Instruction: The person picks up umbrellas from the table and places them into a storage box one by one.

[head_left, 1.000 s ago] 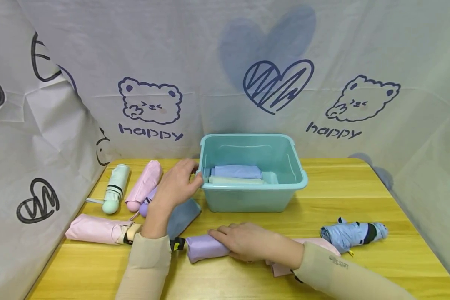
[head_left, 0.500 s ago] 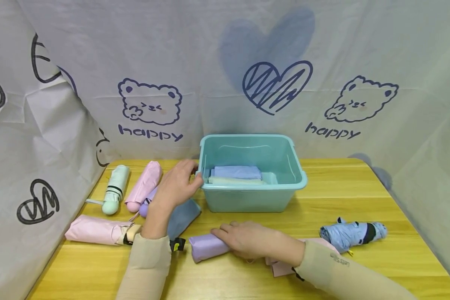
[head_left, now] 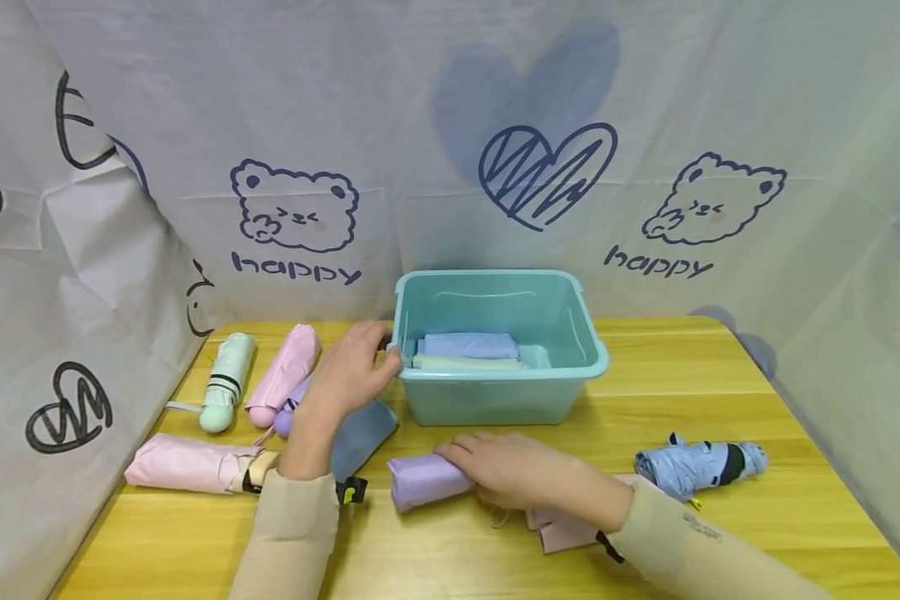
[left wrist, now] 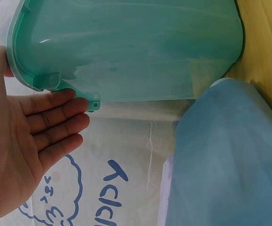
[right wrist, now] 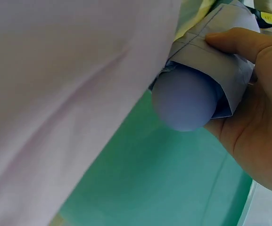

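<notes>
In the head view, my right hand (head_left: 506, 468) grips a folded purple umbrella (head_left: 426, 481) in front of the bin. The right wrist view shows the thumb pressed on its wrapped cloth (right wrist: 206, 52), with the round handle end (right wrist: 185, 99) sticking out. My left hand (head_left: 351, 367) rests at the left end of the teal bin (head_left: 495, 398). In the left wrist view its fingers (left wrist: 55, 117) lie fairly straight against the rim's outside, and the thumb is at the rim. A blue folded umbrella (head_left: 468, 344) and a pale green one (head_left: 461, 363) lie inside the bin.
Left on the table (head_left: 720, 367) lie a mint umbrella (head_left: 228, 375), two pink umbrellas (head_left: 288, 362), a purple one and a grey-blue one (head_left: 360, 437), partly hidden by the left arm. Right are a pink umbrella (head_left: 562, 529) under the right forearm and a light blue one (head_left: 697, 468).
My right hand has moved slightly right and away from me, bringing the purple umbrella off the black strap beside it. The left hand has stayed at the bin.
</notes>
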### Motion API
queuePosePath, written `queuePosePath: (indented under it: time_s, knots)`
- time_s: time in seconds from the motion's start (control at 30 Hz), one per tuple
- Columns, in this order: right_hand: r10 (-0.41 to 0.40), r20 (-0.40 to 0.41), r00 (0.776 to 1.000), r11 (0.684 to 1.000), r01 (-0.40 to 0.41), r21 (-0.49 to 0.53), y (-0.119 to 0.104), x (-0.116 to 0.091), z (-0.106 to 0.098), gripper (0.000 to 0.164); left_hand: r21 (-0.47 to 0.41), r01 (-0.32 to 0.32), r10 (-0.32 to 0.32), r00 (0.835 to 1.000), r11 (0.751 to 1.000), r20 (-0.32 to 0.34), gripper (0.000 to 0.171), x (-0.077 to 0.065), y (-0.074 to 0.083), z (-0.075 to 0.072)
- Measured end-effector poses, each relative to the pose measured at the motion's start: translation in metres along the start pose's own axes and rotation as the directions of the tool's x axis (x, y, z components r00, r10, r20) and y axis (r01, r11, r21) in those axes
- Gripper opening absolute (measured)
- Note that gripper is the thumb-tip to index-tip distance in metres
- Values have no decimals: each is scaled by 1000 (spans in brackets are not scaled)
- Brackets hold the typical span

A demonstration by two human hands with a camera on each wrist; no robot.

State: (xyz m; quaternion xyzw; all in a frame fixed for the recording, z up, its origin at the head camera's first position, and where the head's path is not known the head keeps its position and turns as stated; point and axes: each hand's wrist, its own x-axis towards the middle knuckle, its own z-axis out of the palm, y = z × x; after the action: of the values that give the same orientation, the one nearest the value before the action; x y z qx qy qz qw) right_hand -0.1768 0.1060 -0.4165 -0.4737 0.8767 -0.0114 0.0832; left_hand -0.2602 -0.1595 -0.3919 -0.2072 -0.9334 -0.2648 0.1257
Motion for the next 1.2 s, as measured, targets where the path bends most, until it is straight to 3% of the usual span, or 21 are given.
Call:
queuePosePath:
  time_s: [0.43, 0.7, 1.03, 1.2]
  knots:
    - [11, -174, 985, 998, 1, 66, 8, -14, -7, 71, -1, -9, 9, 1000, 1000, -13, 36, 0, 1, 0]
    - [-21, -310, 950, 999, 32, 29, 10, -21, -8, 70, 2, -5, 5, 1000, 1000, -12, 35, 0, 0, 0]
    - [2, -404, 915, 999, 20, 50, 11, -31, -15, 68, 5, 10, -10, 1000, 1000, 0, 35, 0, 0, 1]
    - [-8, -462, 887, 999, 25, 32, 13, -37, -24, 69, 5, 6, -6, 1000, 1000, 0, 34, 0, 0, 1]
